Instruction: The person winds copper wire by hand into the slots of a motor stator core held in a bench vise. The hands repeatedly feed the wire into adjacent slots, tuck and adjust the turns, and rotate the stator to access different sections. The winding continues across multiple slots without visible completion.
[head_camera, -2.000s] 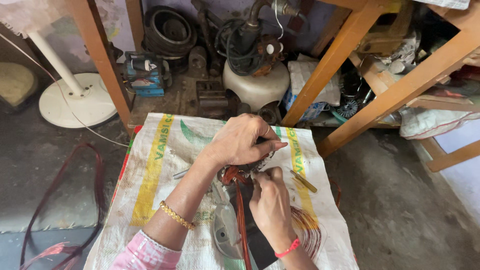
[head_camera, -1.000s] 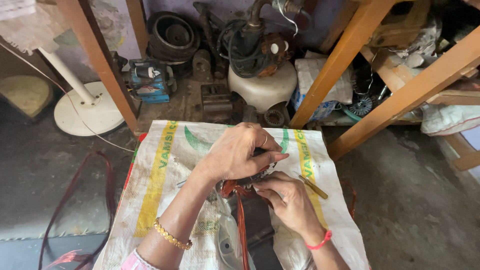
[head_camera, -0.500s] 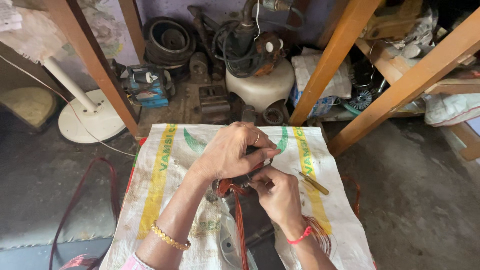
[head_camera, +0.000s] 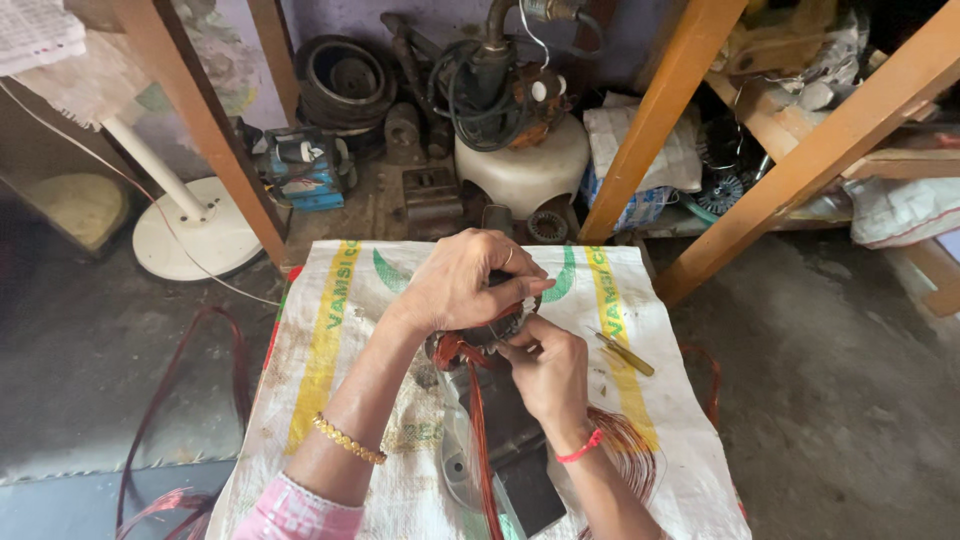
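A motor core (head_camera: 490, 330) wound with copper wire (head_camera: 480, 430) is held over a white woven sack (head_camera: 330, 330) on the floor.

The core is covered by the left hand (head_camera: 465, 280), its grip closed on it; wire at its edge is pinched by the right hand (head_camera: 550, 370). Green and yellow printed stripes are seen on the sack, with a screwdriver (head_camera: 622, 352) lying there. A white fan base (head_camera: 195, 235) and wooden legs (head_camera: 200, 120) are seen behind, on grey concrete.

Repair workshop: old pump motor (head_camera: 505, 90), copper wire coils (head_camera: 625, 445), wooden bench legs (head_camera: 660, 115), concrete floor (head_camera: 850, 400).
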